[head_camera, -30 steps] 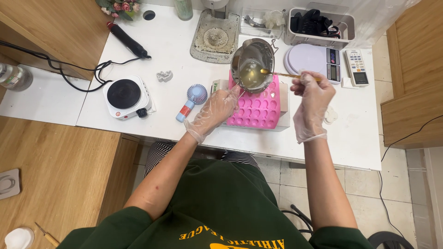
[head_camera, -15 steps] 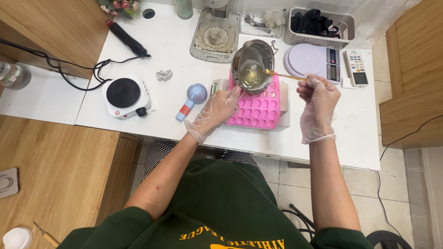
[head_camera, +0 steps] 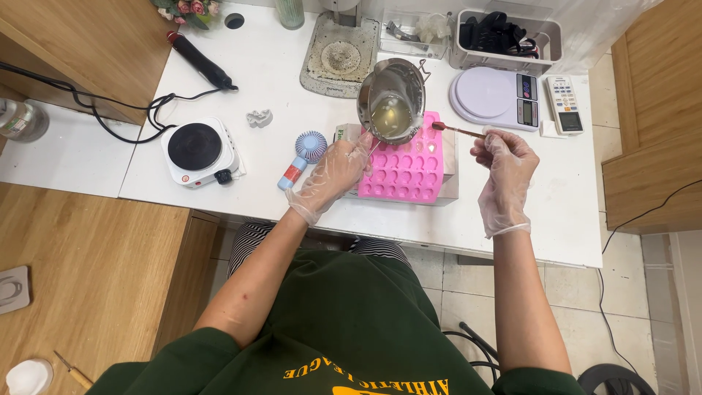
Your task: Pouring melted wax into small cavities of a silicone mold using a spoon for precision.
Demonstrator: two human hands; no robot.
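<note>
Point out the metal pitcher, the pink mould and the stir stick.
metal pitcher (head_camera: 391,102): head view, on its inner wall above the liquid.
pink mould (head_camera: 404,174): head view, on the middle of its cavity grid.
stir stick (head_camera: 457,131): head view, mid-shaft.

Shiny metal pitcher (head_camera: 391,99), matt pink silicone mould (head_camera: 404,170), clear plastic-gloved left hand (head_camera: 333,175), smooth white table (head_camera: 278,88)
</note>
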